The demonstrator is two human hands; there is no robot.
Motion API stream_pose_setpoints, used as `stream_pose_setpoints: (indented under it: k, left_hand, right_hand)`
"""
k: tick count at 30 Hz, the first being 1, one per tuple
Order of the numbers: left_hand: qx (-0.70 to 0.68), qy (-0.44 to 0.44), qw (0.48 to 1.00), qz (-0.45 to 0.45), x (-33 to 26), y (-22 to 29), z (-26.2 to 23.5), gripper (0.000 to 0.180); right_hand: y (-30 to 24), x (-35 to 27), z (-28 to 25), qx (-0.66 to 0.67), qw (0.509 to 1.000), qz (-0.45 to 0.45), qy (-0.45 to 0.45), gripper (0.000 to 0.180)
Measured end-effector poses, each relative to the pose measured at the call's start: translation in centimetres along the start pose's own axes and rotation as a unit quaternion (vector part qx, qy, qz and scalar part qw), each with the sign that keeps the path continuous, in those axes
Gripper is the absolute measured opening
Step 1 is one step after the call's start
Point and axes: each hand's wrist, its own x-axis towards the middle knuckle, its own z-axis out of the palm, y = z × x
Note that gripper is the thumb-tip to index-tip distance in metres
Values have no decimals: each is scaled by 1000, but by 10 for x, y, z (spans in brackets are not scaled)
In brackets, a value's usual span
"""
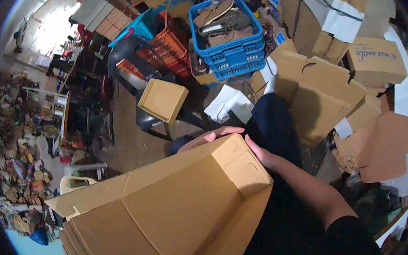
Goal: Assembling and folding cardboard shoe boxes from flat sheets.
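A large brown cardboard box (172,207), part folded, lies across my lap with its inside facing up. Its long flap stretches to the lower left. At the box's far end, my left hand (207,140) presses along the outside of the left wall, fingers together. My right hand (262,157) holds the outer corner of the same end from the right. Parts of both hands are hidden behind the cardboard. Beyond them, a small open cardboard tray (163,100) rests on a black plastic chair (122,62).
A blue crate (230,47) full of shoes stands ahead, beside an orange crate (170,39). Flattened cardboard (323,99) leans at the right, near a stacked carton (377,62). White paper (228,103) lies on the floor. Scraps (20,170) are heaped at the far left.
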Motion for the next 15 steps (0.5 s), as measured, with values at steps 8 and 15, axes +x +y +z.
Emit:
stream_pose_setpoints:
  k: [8, 15]
  left_hand:
    - [62, 136, 989, -3, -12, -10, 12, 54]
    - [301, 90, 947, 71, -13, -6, 2, 53]
  right_hand:
    - [-16, -39, -7, -331, 938, 30, 93, 86]
    - [-4, -39, -11, -289, 951, 13, 110, 81]
